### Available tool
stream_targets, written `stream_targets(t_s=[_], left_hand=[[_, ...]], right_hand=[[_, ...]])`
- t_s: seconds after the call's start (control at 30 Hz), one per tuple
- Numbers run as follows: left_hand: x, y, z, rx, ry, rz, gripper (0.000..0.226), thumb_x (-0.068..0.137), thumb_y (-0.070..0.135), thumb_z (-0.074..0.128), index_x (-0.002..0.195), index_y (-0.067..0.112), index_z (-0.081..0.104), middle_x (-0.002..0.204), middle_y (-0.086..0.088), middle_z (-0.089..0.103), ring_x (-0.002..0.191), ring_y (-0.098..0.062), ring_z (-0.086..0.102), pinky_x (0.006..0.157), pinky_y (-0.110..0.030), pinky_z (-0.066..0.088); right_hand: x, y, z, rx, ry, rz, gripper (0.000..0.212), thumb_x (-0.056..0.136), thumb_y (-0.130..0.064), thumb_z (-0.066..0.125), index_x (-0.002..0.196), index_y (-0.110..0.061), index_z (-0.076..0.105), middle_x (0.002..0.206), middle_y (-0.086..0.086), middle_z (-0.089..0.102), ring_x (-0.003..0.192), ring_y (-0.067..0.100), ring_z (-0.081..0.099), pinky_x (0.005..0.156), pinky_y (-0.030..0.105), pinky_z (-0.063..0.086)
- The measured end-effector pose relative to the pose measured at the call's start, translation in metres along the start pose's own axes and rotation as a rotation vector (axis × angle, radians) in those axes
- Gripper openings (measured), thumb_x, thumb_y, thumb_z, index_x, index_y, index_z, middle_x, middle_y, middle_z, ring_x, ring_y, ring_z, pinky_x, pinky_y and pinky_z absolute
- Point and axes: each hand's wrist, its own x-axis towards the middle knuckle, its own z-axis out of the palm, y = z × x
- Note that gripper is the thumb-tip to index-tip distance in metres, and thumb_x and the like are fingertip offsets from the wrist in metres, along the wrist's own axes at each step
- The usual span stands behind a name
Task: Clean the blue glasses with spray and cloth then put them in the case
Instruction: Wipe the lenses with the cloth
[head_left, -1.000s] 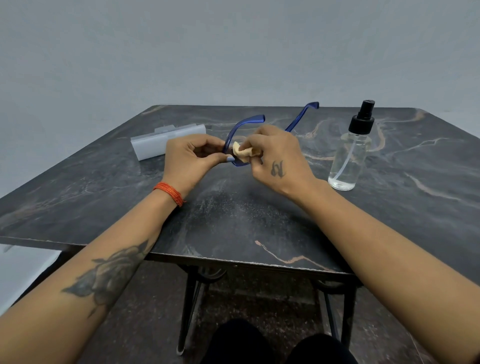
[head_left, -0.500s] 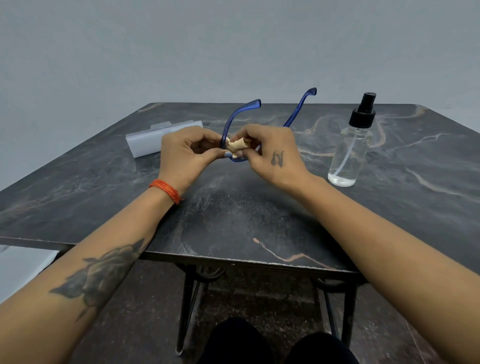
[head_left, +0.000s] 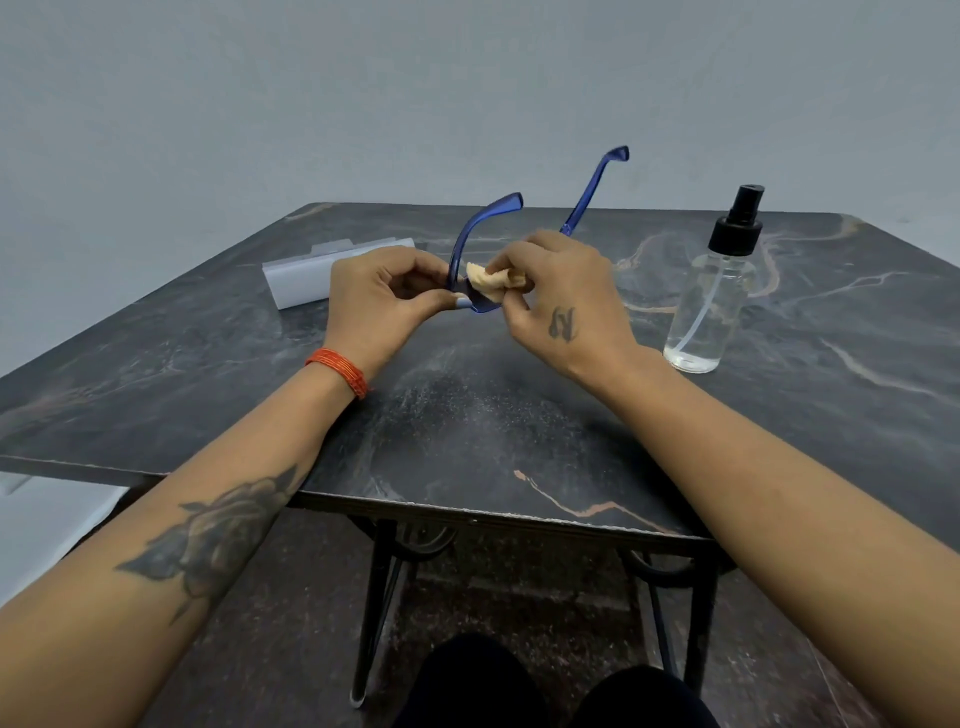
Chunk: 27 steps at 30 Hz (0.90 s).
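Note:
The blue glasses (head_left: 470, 234) are held above the middle of the table with both temples open and pointing away from me. My left hand (head_left: 382, 301) pinches the frame's left end. My right hand (head_left: 563, 301) presses a small beige cloth (head_left: 491, 280) against the left lens. Most of the frame front is hidden behind my fingers. The pale grey case (head_left: 306, 278) lies on the table just behind my left hand. The clear spray bottle (head_left: 714, 296) with a black pump top stands upright to the right of my right hand.
The dark marbled table (head_left: 467, 426) stands on black metal legs, its front edge close to my knees. A plain grey wall rises behind it. A pale surface shows at the lower left, beside the table.
The glasses have tipped up, so the temple tips stand higher against the wall. My right hand has shifted the cloth on the left lens. Case and bottle have not moved.

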Motion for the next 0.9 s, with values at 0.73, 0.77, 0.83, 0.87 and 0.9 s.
stream_targets(t_s=[0.73, 0.77, 0.83, 0.87, 0.9], left_hand=[[0.0, 0.001, 0.001, -0.016, -0.012, -0.012, 0.022, 0.066, 0.005, 0.079, 0.082, 0.015, 0.069, 0.076, 0.0, 0.068, 0.069, -0.007, 0.066, 0.069, -0.017, 0.054], [0.0, 0.001, 0.001, -0.015, -0.015, -0.011, 0.022, 0.066, 0.005, 0.078, 0.083, 0.014, 0.069, 0.077, -0.002, 0.068, 0.071, -0.01, 0.066, 0.069, -0.018, 0.055], [-0.001, 0.002, 0.001, -0.006, -0.024, -0.001, 0.022, 0.066, 0.005, 0.078, 0.084, 0.013, 0.069, 0.078, -0.004, 0.068, 0.073, -0.013, 0.066, 0.07, -0.018, 0.055], [-0.001, 0.003, 0.001, -0.001, -0.028, 0.005, 0.022, 0.066, 0.006, 0.078, 0.084, 0.013, 0.069, 0.079, -0.004, 0.069, 0.073, -0.013, 0.067, 0.07, -0.018, 0.055], [-0.001, 0.003, 0.001, -0.001, -0.03, 0.009, 0.022, 0.066, 0.007, 0.079, 0.084, 0.014, 0.069, 0.079, -0.004, 0.069, 0.073, -0.013, 0.067, 0.07, -0.019, 0.055]], right_hand=[[0.0, -0.003, -0.002, -0.04, -0.079, 0.098, 0.017, 0.083, -0.012, 0.059, 0.096, -0.012, 0.07, 0.095, 0.006, 0.061, 0.082, 0.021, 0.056, 0.064, 0.022, 0.032], [0.001, -0.003, -0.001, -0.044, -0.079, 0.097, 0.019, 0.084, -0.013, 0.058, 0.098, -0.011, 0.069, 0.096, 0.006, 0.062, 0.084, 0.021, 0.056, 0.066, 0.023, 0.033], [0.001, -0.004, 0.002, -0.03, -0.081, 0.086, 0.02, 0.084, -0.013, 0.057, 0.1, -0.009, 0.068, 0.095, 0.008, 0.065, 0.084, 0.023, 0.058, 0.068, 0.026, 0.038], [0.001, -0.005, 0.004, -0.011, -0.082, 0.082, 0.02, 0.083, -0.012, 0.057, 0.1, -0.01, 0.068, 0.094, 0.007, 0.066, 0.084, 0.022, 0.058, 0.07, 0.027, 0.04], [0.002, -0.005, 0.006, 0.018, -0.083, 0.082, 0.021, 0.082, -0.012, 0.058, 0.1, -0.013, 0.069, 0.092, 0.005, 0.068, 0.084, 0.02, 0.059, 0.072, 0.026, 0.042]])
